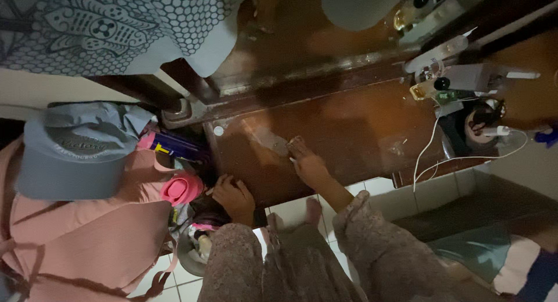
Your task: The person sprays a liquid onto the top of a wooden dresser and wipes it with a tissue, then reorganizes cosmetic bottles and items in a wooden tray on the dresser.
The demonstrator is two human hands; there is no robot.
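Right hand [308, 165] pressing a small cloth [297, 145] flat against the brown table [360, 128], fingers spread over it, seemingly for wiping the pale smear just left of it. Left hand [233, 197] curled over the near table edge, apparently for support, grasping nothing visible, beside a pink lid [181, 189] and grey cap [70, 151].

From my remote seat this reads as a room in a home, likely a bedroom or dressing corner. I see a dark brown wooden table [349, 128] with a glossy, worn top, crowded at its far end with small bottles and toiletries [442, 75] and a white charging cable [430, 154]. A patterned cloth [116, 23] hangs nearby, a grey cap [70, 151] rests on a pink bag [87, 232], and the floor is white tile [290, 212]. Lighting is dim and warm.
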